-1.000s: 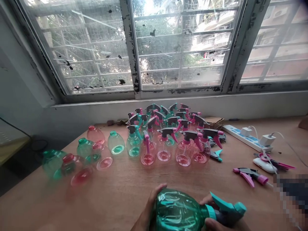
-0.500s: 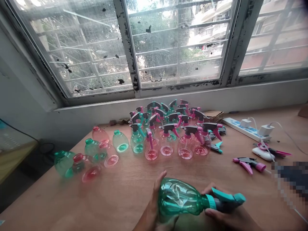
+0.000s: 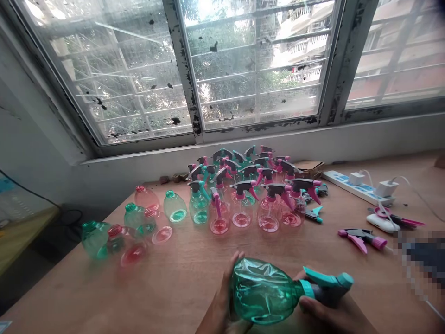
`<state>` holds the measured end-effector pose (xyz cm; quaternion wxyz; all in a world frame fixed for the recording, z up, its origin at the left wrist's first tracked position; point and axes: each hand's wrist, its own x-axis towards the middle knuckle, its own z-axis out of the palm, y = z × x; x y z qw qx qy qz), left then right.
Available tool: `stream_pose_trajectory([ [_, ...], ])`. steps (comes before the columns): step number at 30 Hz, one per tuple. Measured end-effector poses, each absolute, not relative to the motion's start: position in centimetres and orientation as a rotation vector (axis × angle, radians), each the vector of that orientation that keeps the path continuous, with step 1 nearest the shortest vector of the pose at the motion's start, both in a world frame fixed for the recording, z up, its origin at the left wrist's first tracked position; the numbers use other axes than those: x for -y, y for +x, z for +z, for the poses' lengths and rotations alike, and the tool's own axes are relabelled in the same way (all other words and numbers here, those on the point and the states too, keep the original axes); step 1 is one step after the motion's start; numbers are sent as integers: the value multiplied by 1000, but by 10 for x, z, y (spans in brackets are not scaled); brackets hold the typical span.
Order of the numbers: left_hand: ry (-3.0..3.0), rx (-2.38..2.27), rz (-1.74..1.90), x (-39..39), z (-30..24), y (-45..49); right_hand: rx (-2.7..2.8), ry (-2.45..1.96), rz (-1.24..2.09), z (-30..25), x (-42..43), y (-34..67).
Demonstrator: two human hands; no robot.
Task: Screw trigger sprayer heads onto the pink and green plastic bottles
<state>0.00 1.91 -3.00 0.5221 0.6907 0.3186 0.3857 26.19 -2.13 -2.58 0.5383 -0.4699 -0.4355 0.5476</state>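
A clear green spray bottle (image 3: pixel 264 292) lies sideways between my hands above the near edge of the wooden table (image 3: pixel 181 273). My left hand (image 3: pixel 224 301) cups its round base, fingers curled round it. Its teal and grey trigger head (image 3: pixel 327 285) points right, and my right hand (image 3: pixel 330 313) grips the neck and head from below. Behind stands a cluster of pink and green spray bottles (image 3: pixel 250 195) with trigger heads fitted.
Several open bottles without heads (image 3: pixel 139 222) lie at the left. Loose trigger heads (image 3: pixel 363 237) lie at the right, beside a white power strip (image 3: pixel 358 188) with plugs and cables. A blurred dark patch (image 3: pixel 420 255) sits at the far right. A barred window runs along the back.
The green bottle has turned a little in my hands, and its base now faces me more. My hands stay on it. The view has shifted slightly.
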Motion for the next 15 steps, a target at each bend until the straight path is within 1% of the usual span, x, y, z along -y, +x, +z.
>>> stream_pose_trajectory([
  [2, 1638, -739, 939, -16, -26, -3, 1041, -1111, 1307, -27, 21, 261],
  [7, 1506, -782, 811, -12, -10, -8, 1058, -1104, 1297, -29, 20, 261],
  [12, 1532, -685, 922, -18, -34, -2, 965, -1089, 1343, -30, 21, 264],
  [15, 1484, -700, 899, -23, -47, -1, 939, -1093, 1336, -31, 21, 265],
])
